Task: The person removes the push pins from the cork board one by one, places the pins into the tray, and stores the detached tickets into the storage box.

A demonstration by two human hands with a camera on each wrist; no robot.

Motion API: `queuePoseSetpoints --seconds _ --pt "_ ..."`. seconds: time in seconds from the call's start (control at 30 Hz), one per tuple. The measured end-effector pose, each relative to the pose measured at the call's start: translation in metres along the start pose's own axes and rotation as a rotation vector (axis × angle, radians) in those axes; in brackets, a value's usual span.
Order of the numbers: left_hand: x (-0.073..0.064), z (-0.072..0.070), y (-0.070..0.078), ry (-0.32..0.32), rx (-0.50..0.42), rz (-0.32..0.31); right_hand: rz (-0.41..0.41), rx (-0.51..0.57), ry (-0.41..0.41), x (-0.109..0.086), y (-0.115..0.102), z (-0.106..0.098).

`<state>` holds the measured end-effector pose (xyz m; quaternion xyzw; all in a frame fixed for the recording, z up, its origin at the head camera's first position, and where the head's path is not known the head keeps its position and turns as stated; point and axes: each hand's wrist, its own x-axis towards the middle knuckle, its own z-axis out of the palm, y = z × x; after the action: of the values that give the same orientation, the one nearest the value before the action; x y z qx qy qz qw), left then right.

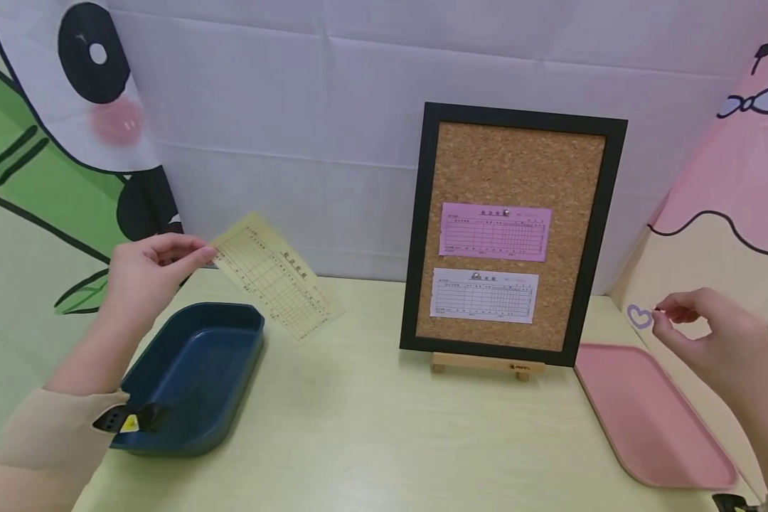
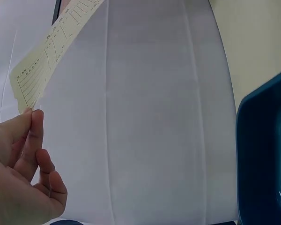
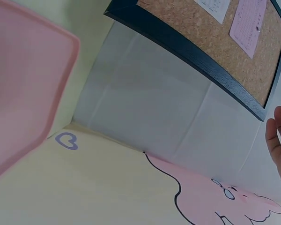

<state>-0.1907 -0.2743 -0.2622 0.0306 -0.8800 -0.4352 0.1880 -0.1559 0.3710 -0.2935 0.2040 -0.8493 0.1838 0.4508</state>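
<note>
My left hand (image 1: 156,274) pinches a yellow receipt slip (image 1: 272,277) by one corner, holding it up near the blue bin. In the left wrist view the thumb and index finger grip that corner of the slip (image 2: 35,77), the other fingers curled. My right hand (image 1: 717,338), raised above the pink tray, has thumb and index finger together on a tiny pushpin (image 1: 655,308), mostly hidden by the fingertips. Between the hands stands a black-framed cork board (image 1: 512,167). Pinned to it are a pink receipt slip (image 1: 494,233) and, below, a white one (image 1: 484,296).
The deep blue bin (image 1: 198,370) stands on the table (image 1: 371,441) at left, the flat pink tray (image 1: 656,419) at right. A small wooden easel (image 1: 486,364) holds the board up. Behind hangs a pale cloth backdrop (image 1: 281,107) with printed cartoon figures.
</note>
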Motion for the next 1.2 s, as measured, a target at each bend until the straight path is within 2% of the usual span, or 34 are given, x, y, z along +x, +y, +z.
queuePoseSetpoints --seconds 0.13,0.33,0.5,0.73,1.03,1.2 --pt "0.002 -0.011 -0.014 -0.009 0.048 -0.019 0.002 0.006 -0.004 -0.011 0.006 0.004" --pt "0.006 -0.026 -0.035 -0.011 0.180 0.000 0.027 0.013 -0.037 -0.026 0.017 0.009" --pt "0.014 -0.035 -0.055 -0.035 0.247 0.054 0.031 0.031 -0.061 -0.037 0.026 0.013" --pt "0.025 -0.044 -0.082 -0.045 0.338 0.154 0.080 0.040 -0.106 -0.050 0.036 0.018" --pt "0.033 -0.054 -0.107 -0.138 0.463 0.246 0.222 0.061 -0.210 -0.066 0.046 0.021" --pt "0.037 -0.056 -0.118 -0.202 0.505 0.256 0.265 0.058 -0.269 -0.075 0.053 0.023"
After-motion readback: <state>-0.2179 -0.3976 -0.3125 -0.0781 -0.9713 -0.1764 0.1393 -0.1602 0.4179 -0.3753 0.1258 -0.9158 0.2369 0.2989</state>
